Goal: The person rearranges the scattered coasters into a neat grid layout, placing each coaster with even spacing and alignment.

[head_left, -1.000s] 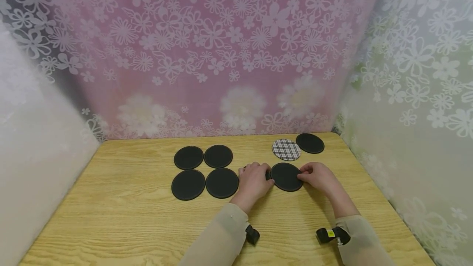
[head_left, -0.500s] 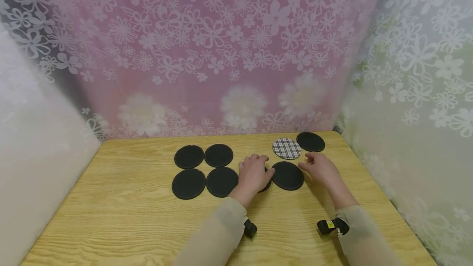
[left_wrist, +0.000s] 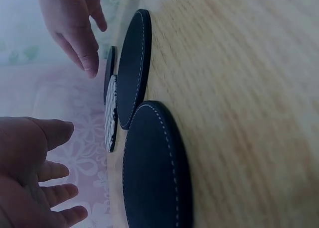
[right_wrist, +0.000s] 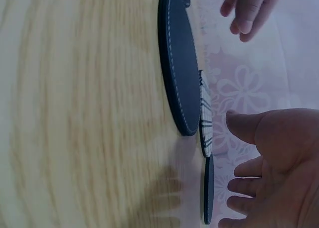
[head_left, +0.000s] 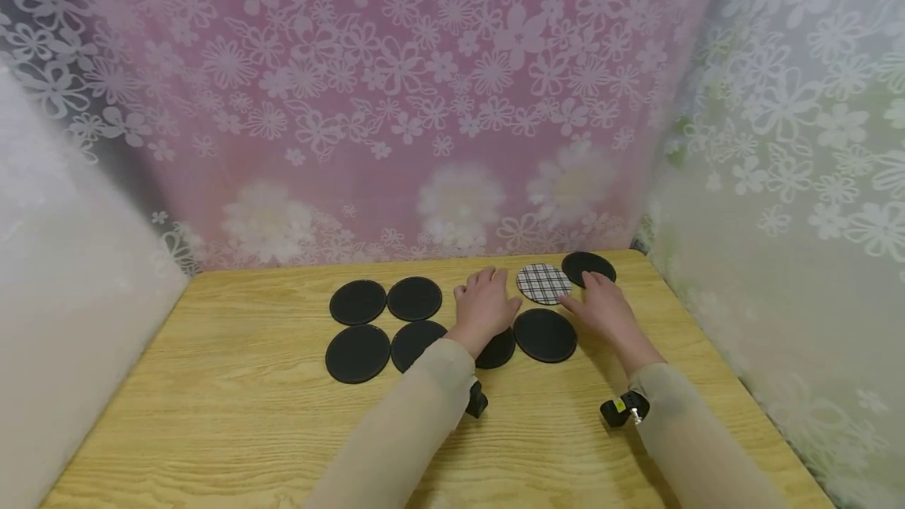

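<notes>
Round black coasters with stitched edges lie on the wooden table, along with one coaster showing a white-and-black plaid face (head_left: 543,283). My left hand (head_left: 484,307) hovers, fingers relaxed and holding nothing, just left of the plaid coaster. Its wrist partly covers a black coaster (head_left: 498,350), which sits beside another black coaster (head_left: 545,336). My right hand (head_left: 603,309) is over the right side, its fingertips in front of the back-right black coaster (head_left: 585,264). In the right wrist view, the right hand's fingers (right_wrist: 244,184) are spread and hold nothing.
Several black coasters, including one at the back left (head_left: 357,302), form a block on the left; my left sleeve (head_left: 417,407) partly covers one. Flowered curtains (head_left: 424,100) hang behind the table (head_left: 212,415) and at its sides. A small black camera is strapped to each wrist.
The right hand has let go of the front-right black coaster and moved back towards the back-right one. My left hand has lifted off its coaster and moved farther back.
</notes>
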`<state>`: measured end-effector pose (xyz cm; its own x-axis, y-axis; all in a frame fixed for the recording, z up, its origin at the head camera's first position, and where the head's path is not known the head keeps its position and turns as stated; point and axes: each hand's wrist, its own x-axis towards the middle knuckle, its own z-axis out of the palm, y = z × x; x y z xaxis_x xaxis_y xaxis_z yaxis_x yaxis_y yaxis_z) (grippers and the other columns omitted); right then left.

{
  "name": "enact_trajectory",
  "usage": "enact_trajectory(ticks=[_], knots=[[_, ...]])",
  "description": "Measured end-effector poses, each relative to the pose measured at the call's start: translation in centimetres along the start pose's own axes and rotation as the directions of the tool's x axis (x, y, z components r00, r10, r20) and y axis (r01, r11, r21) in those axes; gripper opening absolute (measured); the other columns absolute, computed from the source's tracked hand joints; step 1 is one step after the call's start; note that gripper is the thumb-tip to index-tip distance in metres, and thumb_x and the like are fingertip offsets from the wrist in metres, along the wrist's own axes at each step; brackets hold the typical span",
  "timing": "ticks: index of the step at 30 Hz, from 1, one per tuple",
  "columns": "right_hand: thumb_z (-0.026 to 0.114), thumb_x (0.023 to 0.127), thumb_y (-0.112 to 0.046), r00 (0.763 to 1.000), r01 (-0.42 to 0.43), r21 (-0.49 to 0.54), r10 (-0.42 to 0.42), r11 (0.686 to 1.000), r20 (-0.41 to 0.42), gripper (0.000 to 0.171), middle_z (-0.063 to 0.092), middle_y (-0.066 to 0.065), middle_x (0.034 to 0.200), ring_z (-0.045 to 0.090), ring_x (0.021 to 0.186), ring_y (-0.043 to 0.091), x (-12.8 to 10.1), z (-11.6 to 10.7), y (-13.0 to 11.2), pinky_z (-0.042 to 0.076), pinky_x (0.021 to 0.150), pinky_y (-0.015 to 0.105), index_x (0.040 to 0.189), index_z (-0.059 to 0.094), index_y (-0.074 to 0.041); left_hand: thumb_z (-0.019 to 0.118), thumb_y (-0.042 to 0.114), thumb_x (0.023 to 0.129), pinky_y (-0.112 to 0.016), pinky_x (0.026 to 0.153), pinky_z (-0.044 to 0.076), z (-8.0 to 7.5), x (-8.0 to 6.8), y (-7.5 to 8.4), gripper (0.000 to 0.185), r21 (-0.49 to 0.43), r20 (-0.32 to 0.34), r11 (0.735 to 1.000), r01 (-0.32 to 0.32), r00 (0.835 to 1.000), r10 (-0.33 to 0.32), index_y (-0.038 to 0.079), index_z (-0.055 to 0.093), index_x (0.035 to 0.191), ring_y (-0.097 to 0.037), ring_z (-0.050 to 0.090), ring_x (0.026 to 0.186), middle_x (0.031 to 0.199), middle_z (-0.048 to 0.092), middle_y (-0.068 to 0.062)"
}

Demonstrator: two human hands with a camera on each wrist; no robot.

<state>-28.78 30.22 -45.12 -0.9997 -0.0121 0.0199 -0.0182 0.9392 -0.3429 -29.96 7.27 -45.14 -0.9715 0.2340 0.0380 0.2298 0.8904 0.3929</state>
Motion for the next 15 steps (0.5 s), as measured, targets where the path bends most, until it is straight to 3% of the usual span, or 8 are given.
enact_trajectory(ticks=[8,15], knots=[[0.065,0.112,-0.035,0.999,0.031,-0.038,-0.031,0.999,0.013,0.078,0.041,0.047,0.158,0.039,0.149,0.063,0.9,0.4,0.6,0.032,0.123,0.068,0.153,0.04,0.026,0.063,0.051,0.112,-0.06,0.119,0.036,-0.1,1.3,0.6,0.059,0.081,0.007,0.996,-0.039,0.999,0.038,0.022,0.055,0.164,-0.033,0.042,0.155,0.169,0.048,-0.006],[0.065,0.112,-0.033,1.0,0.013,-0.049,-0.012,0.999,0.011,0.073,0.041,0.045,0.16,0.037,0.151,0.062,1.4,0.9,0.9,0.031,0.124,0.067,0.153,0.044,0.023,0.061,0.05,0.113,-0.057,0.114,0.039,0.6,2.6,0.6,0.05,0.105,0.043,0.994,-0.009,0.999,0.005,0.021,0.065,0.154,-0.032,0.052,0.139,0.153,0.058,-0.007]])
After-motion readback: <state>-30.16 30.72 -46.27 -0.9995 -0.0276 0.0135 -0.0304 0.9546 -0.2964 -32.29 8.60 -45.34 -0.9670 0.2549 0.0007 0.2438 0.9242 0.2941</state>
